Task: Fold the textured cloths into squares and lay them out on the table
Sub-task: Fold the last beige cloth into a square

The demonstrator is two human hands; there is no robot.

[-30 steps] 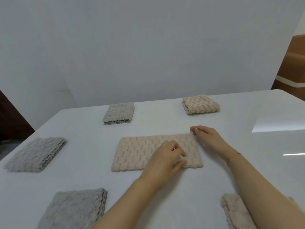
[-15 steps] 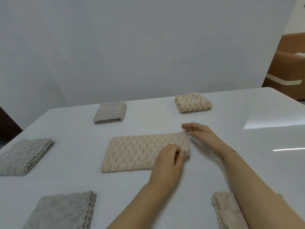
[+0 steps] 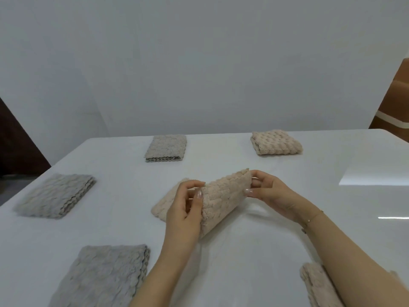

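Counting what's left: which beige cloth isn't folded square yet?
The beige textured cloth at the table's centre, half lifted in both hands' grip; the far-right beige cloth already lies square.

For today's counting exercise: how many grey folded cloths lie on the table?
3. One grey cloth at the far side, one at the left edge, one near left. All show fully except the nearest, cut off by the frame's bottom edge.

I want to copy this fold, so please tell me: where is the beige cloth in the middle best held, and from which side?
Probably at the two corners of its raised right edge, as now: the left hand pinches the near corner, the right hand the far one. The beige cloth is lifted there while its left part lies flat on the table, so come from the right.
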